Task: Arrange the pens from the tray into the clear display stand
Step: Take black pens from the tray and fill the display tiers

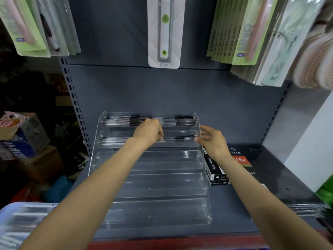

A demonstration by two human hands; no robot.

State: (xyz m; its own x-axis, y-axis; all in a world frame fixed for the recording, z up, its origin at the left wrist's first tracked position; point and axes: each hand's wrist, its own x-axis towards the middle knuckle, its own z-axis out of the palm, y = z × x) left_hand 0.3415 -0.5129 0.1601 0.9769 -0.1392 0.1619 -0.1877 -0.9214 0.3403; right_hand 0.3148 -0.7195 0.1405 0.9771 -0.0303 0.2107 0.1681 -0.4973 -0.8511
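two hands steady one pen in the clear display stand's second tier: left hand pinching it, right hand loosely released at its tip; a crooked drop could jam it across the tier.

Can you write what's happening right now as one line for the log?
step: placing pen | tier: second from top of display stand | left hand: gripping pen | right hand: at pen's end | lower tiers: empty
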